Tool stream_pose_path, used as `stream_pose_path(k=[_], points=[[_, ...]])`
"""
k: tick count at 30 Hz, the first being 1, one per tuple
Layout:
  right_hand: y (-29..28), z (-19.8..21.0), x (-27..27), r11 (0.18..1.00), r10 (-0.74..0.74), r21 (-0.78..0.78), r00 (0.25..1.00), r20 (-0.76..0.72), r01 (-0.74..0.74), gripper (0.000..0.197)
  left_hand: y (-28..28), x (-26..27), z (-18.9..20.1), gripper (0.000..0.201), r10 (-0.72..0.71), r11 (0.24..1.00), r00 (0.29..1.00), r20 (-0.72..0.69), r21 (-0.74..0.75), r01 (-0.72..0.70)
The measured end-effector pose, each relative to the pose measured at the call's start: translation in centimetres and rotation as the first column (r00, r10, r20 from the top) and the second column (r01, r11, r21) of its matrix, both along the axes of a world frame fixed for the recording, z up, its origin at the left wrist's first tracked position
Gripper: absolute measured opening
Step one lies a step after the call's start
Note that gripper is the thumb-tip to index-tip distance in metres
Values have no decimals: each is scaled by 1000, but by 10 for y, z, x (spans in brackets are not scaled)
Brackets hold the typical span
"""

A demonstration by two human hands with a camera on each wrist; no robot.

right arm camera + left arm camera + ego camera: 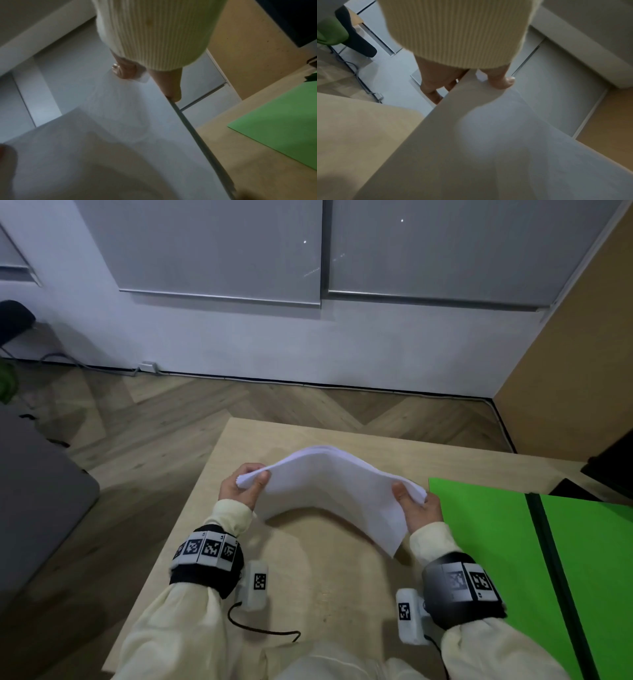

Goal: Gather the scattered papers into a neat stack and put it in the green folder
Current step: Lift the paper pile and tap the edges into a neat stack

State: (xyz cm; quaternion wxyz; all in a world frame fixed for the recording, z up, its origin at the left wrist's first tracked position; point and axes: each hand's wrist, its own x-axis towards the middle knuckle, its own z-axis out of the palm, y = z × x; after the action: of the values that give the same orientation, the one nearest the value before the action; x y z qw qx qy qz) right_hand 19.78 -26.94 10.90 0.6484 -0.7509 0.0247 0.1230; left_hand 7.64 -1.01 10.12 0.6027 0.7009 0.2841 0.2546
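- White paper stack (329,491): held off the table (318,577) between my two hands, arched upward in the middle, with its near corner drooping toward the table surface.
- Left hand (241,486): grips the left end of the paper stack, thumb on top and fingers curled beneath. In the left wrist view the thumb (503,81) presses on the sheet's upper face while the fingers (433,92) wrap under the edge.
- Right hand (416,510): grips the right end of the paper stack, thumb on top, fingers below. The right wrist view shows the same pinch at the stack's edge (193,132).
- Green folder (507,559): lies open and flat on the table to the right of my right hand, just beside the end of the stack that hand holds. A dark spine strip (555,577) runs along its centre.
- Cream sleeves (191,628): cover both forearms; black wrist bands (205,563) carrying square coded markers sit above each hand.
- Wood-grain floor (137,419): lies beyond the table, ahead of my left hand.
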Motion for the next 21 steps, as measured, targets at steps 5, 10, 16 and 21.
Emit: stream_pose_path(k=[5, 10, 16, 21], points=[[-11, -1, 10, 994, 94, 38, 988, 125, -99, 12, 11, -4, 9, 29, 30, 999, 993, 110, -18, -28], [-13, -17, 9, 983, 159, -93, 987, 21, -156, 4, 24, -15, 6, 6, 15, 987, 991, -131, 161, 6], [11, 17, 10, 976, 208, -98, 967, 149, -195, 37, -7, 4, 54, 60, 113, 554, 827, -551, 725, 408], [26, 79, -7, 926, 371, -73, 861, 348, -369, 7, -46, 30, 80, 39, -101, 503, 828, -552, 689, 521]])
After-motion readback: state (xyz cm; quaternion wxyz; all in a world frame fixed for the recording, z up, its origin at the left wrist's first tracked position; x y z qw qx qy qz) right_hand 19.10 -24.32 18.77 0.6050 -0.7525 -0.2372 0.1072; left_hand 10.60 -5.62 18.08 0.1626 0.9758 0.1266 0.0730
